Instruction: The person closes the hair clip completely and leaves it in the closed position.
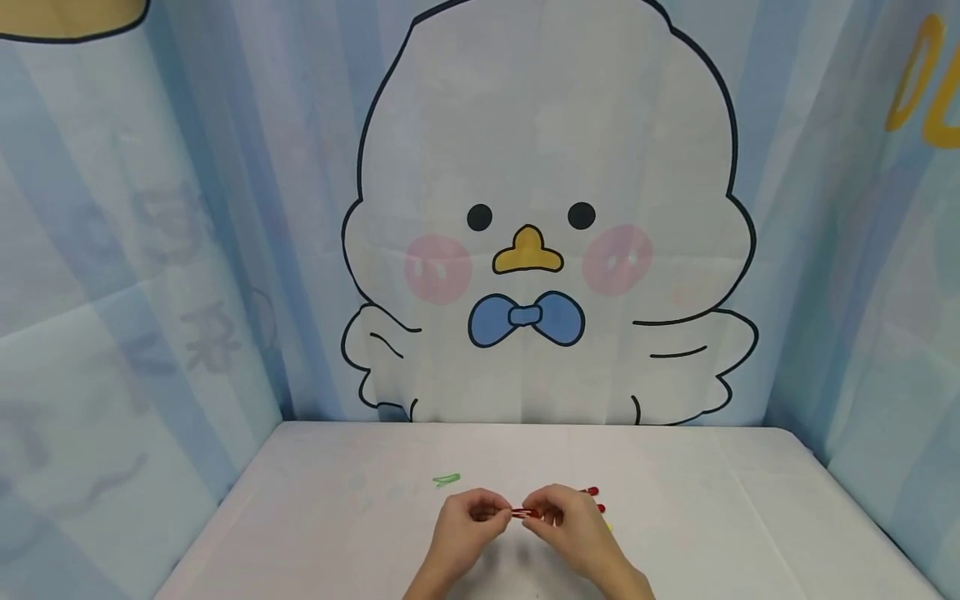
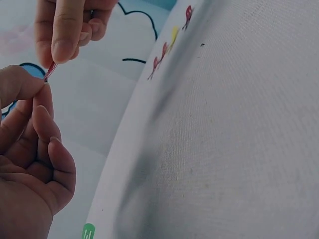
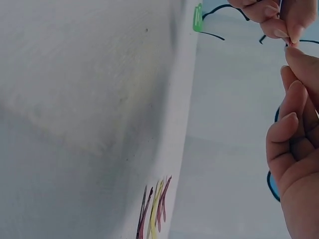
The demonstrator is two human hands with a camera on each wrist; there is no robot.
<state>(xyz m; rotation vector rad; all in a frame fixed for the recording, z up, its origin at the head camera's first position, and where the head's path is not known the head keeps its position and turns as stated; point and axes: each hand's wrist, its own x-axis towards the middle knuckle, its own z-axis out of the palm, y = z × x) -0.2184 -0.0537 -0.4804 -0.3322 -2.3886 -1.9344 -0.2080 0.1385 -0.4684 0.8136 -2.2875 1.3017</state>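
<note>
Between the two hands, over the white table, is a red hair clip (image 1: 522, 513), a snap clip by its look. My left hand (image 1: 459, 533) pinches one end between thumb and forefinger. The other end is pinched by my right hand (image 1: 576, 525), and the fingertips hide much of the clip. A green hair clip (image 1: 446, 480) lies beyond the left hand, its two parts spread. Partly hidden behind the right hand are a red clip (image 1: 592, 491) and a yellow clip (image 1: 610, 527). The left wrist view shows red clips (image 2: 187, 18) and a yellow one (image 2: 174, 36) in a row.
The white table (image 1: 337, 500) ends at a backdrop curtain (image 1: 525, 375) printed with a cartoon bird. Striped blue curtains (image 1: 112, 292) hang at both sides. A small dark speck (image 2: 202, 45) marks the tabletop.
</note>
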